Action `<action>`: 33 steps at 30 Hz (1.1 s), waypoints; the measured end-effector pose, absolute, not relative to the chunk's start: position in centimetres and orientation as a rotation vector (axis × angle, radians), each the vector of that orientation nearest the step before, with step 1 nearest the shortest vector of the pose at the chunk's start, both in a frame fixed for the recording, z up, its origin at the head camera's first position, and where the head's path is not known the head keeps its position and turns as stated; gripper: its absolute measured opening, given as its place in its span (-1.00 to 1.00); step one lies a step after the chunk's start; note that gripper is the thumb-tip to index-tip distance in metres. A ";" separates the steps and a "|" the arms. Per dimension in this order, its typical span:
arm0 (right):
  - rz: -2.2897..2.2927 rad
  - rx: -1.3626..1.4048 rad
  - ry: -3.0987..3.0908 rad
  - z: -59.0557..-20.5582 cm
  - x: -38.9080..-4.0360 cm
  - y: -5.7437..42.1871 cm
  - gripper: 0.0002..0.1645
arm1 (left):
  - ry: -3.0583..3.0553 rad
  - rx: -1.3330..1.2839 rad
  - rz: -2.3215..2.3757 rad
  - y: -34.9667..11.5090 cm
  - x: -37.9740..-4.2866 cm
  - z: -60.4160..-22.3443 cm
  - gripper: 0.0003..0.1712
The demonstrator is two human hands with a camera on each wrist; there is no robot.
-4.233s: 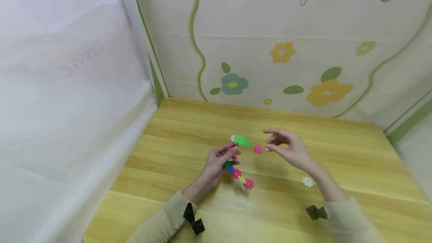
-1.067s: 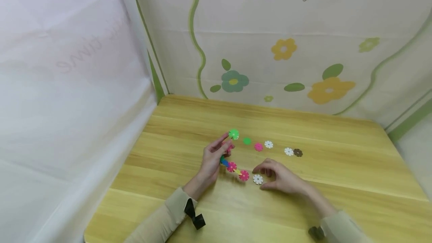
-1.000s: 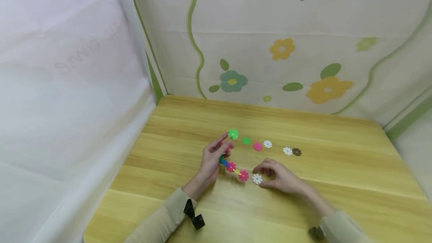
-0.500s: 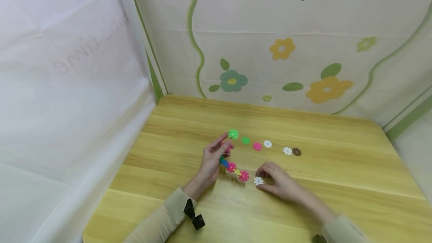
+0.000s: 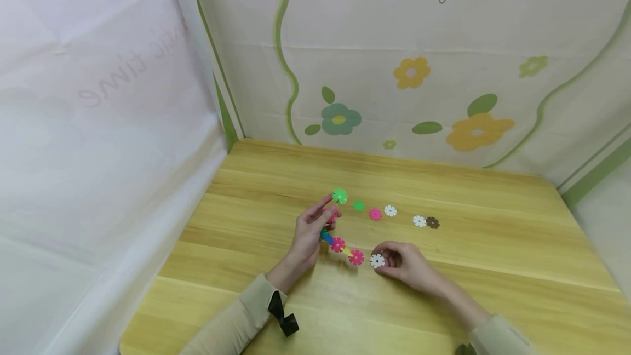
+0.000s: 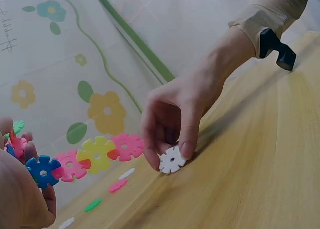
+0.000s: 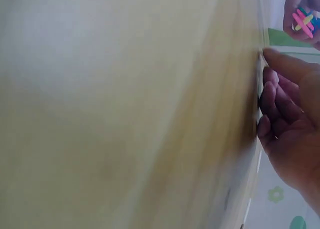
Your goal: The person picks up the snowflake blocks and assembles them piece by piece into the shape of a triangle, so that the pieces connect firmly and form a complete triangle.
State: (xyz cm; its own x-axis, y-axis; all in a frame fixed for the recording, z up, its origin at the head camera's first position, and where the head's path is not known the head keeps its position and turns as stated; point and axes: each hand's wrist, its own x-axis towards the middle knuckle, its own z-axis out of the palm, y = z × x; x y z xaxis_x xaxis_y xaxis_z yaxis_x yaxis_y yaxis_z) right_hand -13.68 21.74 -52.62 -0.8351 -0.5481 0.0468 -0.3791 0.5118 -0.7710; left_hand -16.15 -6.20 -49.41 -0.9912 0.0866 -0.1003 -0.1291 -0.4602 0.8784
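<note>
My left hand (image 5: 309,234) holds a chain of interlocking snowflake discs up off the wooden table. From its fingers the chain's near end runs through a blue disc (image 6: 43,171), a pink disc (image 6: 72,165), a yellow disc (image 6: 96,154) and an end pink disc (image 5: 356,257). A bright green disc (image 5: 339,196) shows at the fingertips on the other end; the part inside the hand is hidden. My right hand (image 5: 406,265) pinches a white snowflake disc (image 6: 173,160) between thumb and fingers, tilted up close over the table, a small gap right of the end pink disc.
Behind the hands, loose discs lie in a rough row: green (image 5: 358,205), pink (image 5: 376,214), white (image 5: 390,211), another white (image 5: 419,221) and brown (image 5: 432,222) side by side. A flower-printed curtain (image 5: 355,81) stands along the table's (image 5: 276,179) back edge, white cloth (image 5: 108,179) on the left.
My right hand has come from the back of the table to the white disc, which lay farther right, and now pinches it near the chain. The left hand has barely moved.
</note>
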 end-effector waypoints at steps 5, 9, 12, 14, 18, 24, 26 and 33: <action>-1.248 -0.715 2.490 -52.2 -13.9 22.1 -0.57 | 1.567 -0.052 2.580 -6.2 -16.2 -49.6 -0.47; -1.286 -0.720 2.491 -51.1 -14.5 22.3 -0.55 | 1.594 -0.022 2.580 -6.3 -16.2 -49.7 -0.45; -1.369 -0.730 2.499 -49.2 -15.4 22.2 -0.55 | 1.613 0.011 2.584 -6.4 -16.1 -49.7 -0.44; -1.437 -0.745 2.494 -47.6 -16.2 22.1 -0.57 | 1.617 0.030 2.586 -6.5 -16.0 -49.7 -0.45; -1.520 -0.817 2.493 -44.2 -17.9 21.6 -0.63 | 1.625 0.066 2.582 -6.4 -15.8 -49.6 -0.47; -1.474 -0.861 2.494 -40.8 -20.2 20.8 -0.63 | 1.634 0.114 2.582 -6.2 -15.9 -49.6 -0.48; -1.435 -0.854 2.497 -40.3 -20.6 20.5 -0.62 | 1.627 0.127 2.588 -6.0 -15.9 -49.5 -0.48; -1.399 -0.856 2.474 -39.7 -21.3 19.6 -0.62 | 1.647 0.221 2.585 -5.7 -16.0 -49.5 -0.50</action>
State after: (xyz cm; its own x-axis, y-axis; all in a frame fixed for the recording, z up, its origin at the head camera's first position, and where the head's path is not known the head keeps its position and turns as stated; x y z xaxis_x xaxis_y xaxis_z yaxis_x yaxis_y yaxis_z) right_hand -21.27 19.60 -39.71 -0.8199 -0.5583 0.1264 -0.3962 0.3941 -0.8293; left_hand -15.98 -5.69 -49.54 -0.9873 0.1351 0.0841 0.0191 -0.4238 0.9055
